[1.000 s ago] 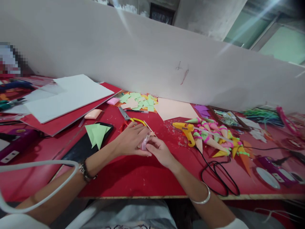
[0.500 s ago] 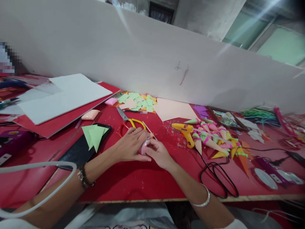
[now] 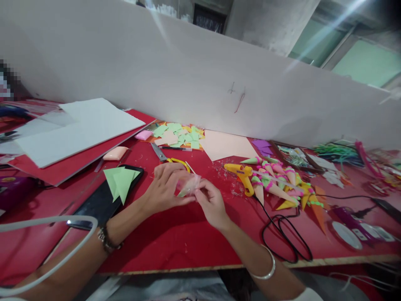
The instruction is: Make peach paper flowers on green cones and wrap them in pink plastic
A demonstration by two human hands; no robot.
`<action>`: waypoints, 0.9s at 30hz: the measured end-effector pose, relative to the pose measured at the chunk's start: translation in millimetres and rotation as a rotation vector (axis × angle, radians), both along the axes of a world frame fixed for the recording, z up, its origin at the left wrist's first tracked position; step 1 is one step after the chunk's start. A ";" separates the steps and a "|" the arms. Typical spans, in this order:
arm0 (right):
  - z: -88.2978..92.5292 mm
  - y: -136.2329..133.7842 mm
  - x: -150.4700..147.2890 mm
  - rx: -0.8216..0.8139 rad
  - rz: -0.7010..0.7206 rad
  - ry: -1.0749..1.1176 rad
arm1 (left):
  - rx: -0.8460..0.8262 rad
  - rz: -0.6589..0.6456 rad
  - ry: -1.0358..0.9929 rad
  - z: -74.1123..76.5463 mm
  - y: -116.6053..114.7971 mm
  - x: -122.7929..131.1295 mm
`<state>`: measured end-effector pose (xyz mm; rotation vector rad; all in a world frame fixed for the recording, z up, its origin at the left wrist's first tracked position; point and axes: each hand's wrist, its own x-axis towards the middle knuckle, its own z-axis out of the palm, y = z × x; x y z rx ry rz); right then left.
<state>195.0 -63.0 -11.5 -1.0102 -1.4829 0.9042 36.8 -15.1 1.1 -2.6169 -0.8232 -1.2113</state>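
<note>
Far behind the two hands, a tall grey-white wall (image 3: 125,62) stood along the back of the red table (image 3: 175,238). Over its top, a grey pillar (image 3: 257,25) and pale green panels (image 3: 366,62) showed. Left of the grip lay big white boards (image 3: 81,129). Past the grip, near the wall, was a peach sheet (image 3: 228,145). Nearer on the left, a black phone (image 3: 94,209) had green paper triangles (image 3: 120,182) on it. Right of the grip, a yellow glue gun (image 3: 247,179) lay beside a pile of little cones (image 3: 277,192).

Half a second before, the hands hid most of a small pink thing. Now the left hand (image 3: 166,190) made a wider curve, and a clear wrap (image 3: 189,186) with some pink and green showed between the hands. The red handle of the scissors (image 3: 161,154) had gone behind the left hand.

The right hand (image 3: 213,205) pinched the wrap's edge, thumb to fingertips. The left thumb and fingers stood apart, curled around its other side; how tightly, I couldn't tell.

Farther back, right of the grip, a brown tray (image 3: 276,151) held pale bits (image 3: 296,156) too small to name.
</note>
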 end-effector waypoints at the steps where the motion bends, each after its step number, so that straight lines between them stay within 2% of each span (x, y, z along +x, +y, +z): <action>1: 0.6 -0.7 0.0 0.047 -0.027 -0.021 | -0.011 0.004 -0.030 0.1 -0.7 0.5; 3: 2.1 -1.5 0.2 0.139 -0.043 -0.065 | -0.182 -0.078 -0.021 1.2 -2.7 2.3; 6: 4.7 -2.0 0.6 0.237 -0.025 -0.153 | -0.595 -0.254 -0.069 2.7 -7.1 6.2; 7: 5.3 -2.2 0.6 0.255 -0.007 -0.191 | -0.700 -0.281 -0.112 2.6 -8.8 7.8; 9: 6.0 -2.8 0.3 0.273 0.033 -0.261 | -0.808 -0.285 -0.192 1.6 -11.7 10.9; 13: 4.6 -4.1 0.0 0.261 0.039 -0.285 | -0.836 -0.234 -0.220 -0.1 -13.7 14.4; 21: 7.3 -2.5 1.9 0.233 0.103 -0.216 | -0.836 -0.313 -0.187 2.1 -11.1 10.4; 27: 6.3 -1.1 4.2 0.111 0.137 -0.157 | -0.835 -0.354 -0.176 0.3 -9.3 9.5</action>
